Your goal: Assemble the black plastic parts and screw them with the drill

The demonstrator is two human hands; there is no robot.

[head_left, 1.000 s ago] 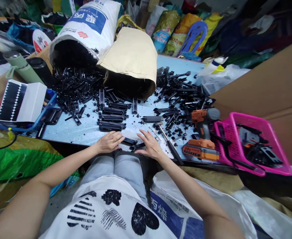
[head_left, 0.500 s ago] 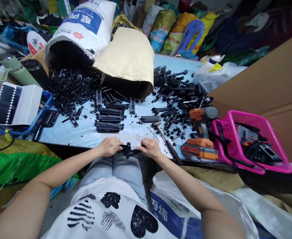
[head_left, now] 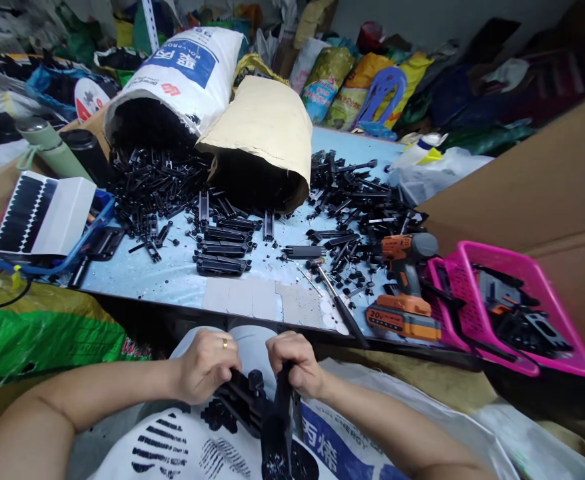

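Observation:
Close to my body, over my lap, both hands grip one black plastic hinged bracket (head_left: 276, 417). My left hand (head_left: 208, 365) wears a ring and is closed round the bracket's left arm. Closed on its upright right arm is my right hand (head_left: 295, 363). The two arms meet at a joint below the hands and spread apart in a V. Part of the bracket blends with the dark print on the shirt. On the table ahead lies a stack of similar black plastic parts (head_left: 225, 248). A hammer (head_left: 340, 300) rests to its right.
An orange cordless drill (head_left: 405, 287) stands at the right beside a pink basket (head_left: 532, 267) of black parts. Open sacks, one white (head_left: 182, 87) and one beige (head_left: 267, 127), spill parts at the back. A blue tray (head_left: 87, 230) and a green bottle (head_left: 52, 150) are left.
Both hands have come back from the table edge towards my body with the bracket. Its arms now stand at an angle and show more fully. The view has tilted slightly.

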